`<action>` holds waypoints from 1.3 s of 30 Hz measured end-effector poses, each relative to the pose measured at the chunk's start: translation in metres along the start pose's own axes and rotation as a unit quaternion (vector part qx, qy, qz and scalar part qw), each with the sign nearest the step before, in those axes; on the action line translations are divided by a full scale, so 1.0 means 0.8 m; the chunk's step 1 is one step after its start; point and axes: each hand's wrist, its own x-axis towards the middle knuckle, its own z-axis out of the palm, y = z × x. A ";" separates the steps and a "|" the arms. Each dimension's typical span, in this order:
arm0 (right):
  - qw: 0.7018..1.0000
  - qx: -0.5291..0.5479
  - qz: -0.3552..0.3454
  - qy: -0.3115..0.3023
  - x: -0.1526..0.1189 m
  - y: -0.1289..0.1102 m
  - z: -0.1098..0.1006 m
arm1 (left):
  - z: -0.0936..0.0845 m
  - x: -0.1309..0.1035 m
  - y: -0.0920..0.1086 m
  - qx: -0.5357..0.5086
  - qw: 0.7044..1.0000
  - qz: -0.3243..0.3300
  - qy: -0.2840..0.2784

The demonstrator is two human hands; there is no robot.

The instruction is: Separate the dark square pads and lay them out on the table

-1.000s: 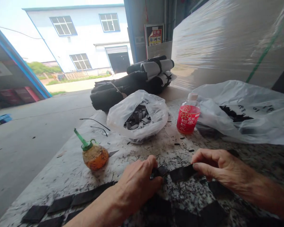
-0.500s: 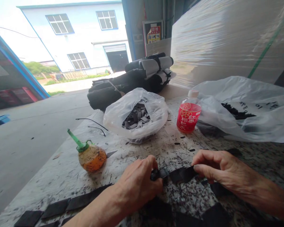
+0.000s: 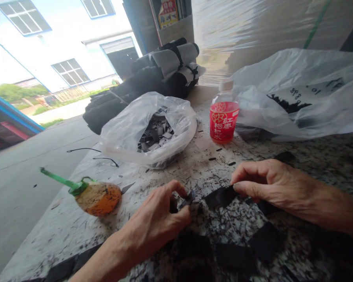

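Together, the left hand [image 3: 157,219] pinches a small dark tool [image 3: 186,199] while the right hand's [image 3: 270,184] fingers squeeze the black strip [image 3: 220,196], keeping it flat on the speckled table [image 3: 76,223].

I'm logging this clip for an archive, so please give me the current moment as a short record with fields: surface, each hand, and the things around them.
surface: speckled stone table, littered with dark offcuts
left hand: pinches a small dark piece at its fingertips
right hand: grips one end of a black strip
behind the hands: open plastic bag of grey cut pieces; red-labelled bottle
left side: orange squeeze bottle with green nozzle, lying on its side
right rear: large clear bag with dark scraps
far edge: black rolled bundles
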 end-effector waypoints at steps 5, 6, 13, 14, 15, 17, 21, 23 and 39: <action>0.999 0.028 -0.020 0.002 -0.001 0.002 -0.003 | -0.005 0.006 0.004 0.025 0.999 -0.022 -0.043; 0.999 0.034 -0.029 0.004 -0.001 0.002 -0.003 | -0.005 0.007 0.002 0.024 0.998 -0.023 -0.046; 0.998 0.042 -0.050 0.003 -0.004 -0.004 -0.004 | -0.002 0.011 -0.009 0.036 0.997 -0.012 -0.061; 0.998 0.041 -0.045 0.002 -0.005 -0.004 -0.004 | -0.002 0.010 -0.008 0.044 0.997 -0.012 -0.055; 0.998 0.041 -0.038 0.000 -0.006 -0.005 -0.004 | -0.001 0.010 -0.008 0.049 0.998 -0.012 -0.049; 0.999 0.036 -0.019 0.001 -0.007 -0.006 -0.005 | -0.002 0.006 -0.006 0.044 0.998 -0.010 -0.044; 1.000 0.010 0.020 0.004 -0.008 -0.015 -0.005 | -0.003 -0.010 -0.009 0.031 0.999 0.012 -0.024; 0.999 0.000 0.032 -0.011 -0.006 -0.025 -0.001 | -0.003 -0.020 -0.017 0.063 0.997 0.037 -0.003; 0.992 -0.115 -0.018 -0.054 0.040 -0.084 0.054 | -0.008 -0.046 -0.048 0.117 0.984 0.123 -0.059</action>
